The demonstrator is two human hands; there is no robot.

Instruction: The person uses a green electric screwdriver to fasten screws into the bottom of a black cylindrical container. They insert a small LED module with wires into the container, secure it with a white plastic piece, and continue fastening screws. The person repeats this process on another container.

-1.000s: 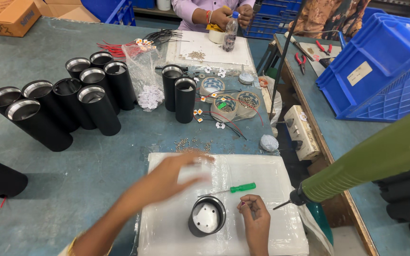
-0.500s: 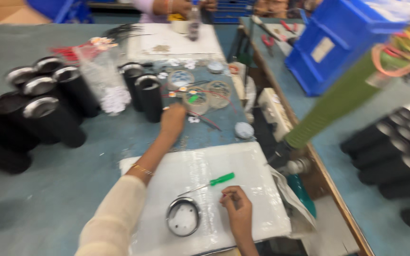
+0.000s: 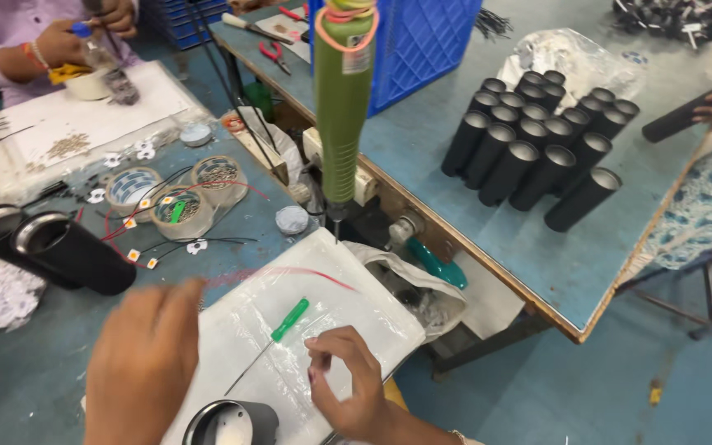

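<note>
Across the blue-grey worktable (image 3: pixel 35 371), which fills the near left, the biggest thing is a second table at two o'clock carrying a tight cluster of upright black cylindrical tubes (image 3: pixel 537 136), packed together probably so they stay standing. Behind them at twelve o'clock sits a blue plastic crate (image 3: pixel 422 41). In front of it hangs a green electric screwdriver (image 3: pixel 344 107), suspended tip-down over the bench, seemingly so it can be pulled straight onto the work. A white plastic-covered mat (image 3: pixel 290 330) lies at six o'clock, apparently to keep small parts visible. On the mat's near edge stands a short black round housing with a white disc inside (image 3: pixel 228 424), open end up and just beside both hands. The left hand (image 3: pixel 146 363) hovers at seven o'clock, blurred, fingers spread and holding nothing that I can see. The right hand (image 3: pixel 348 379) at six o'clock is curled with fingertips pinched together; whether anything thin sits between them I cannot tell. Just beyond its knuckles lies a small screwdriver with a green handle (image 3: pixel 288 320), within easy reach. At ten o'clock three rolls of clear tape (image 3: pixel 179 198) sit among loose wires, and another person's hands (image 3: pixel 84 37) work farther off at eleven o'clock.
</note>
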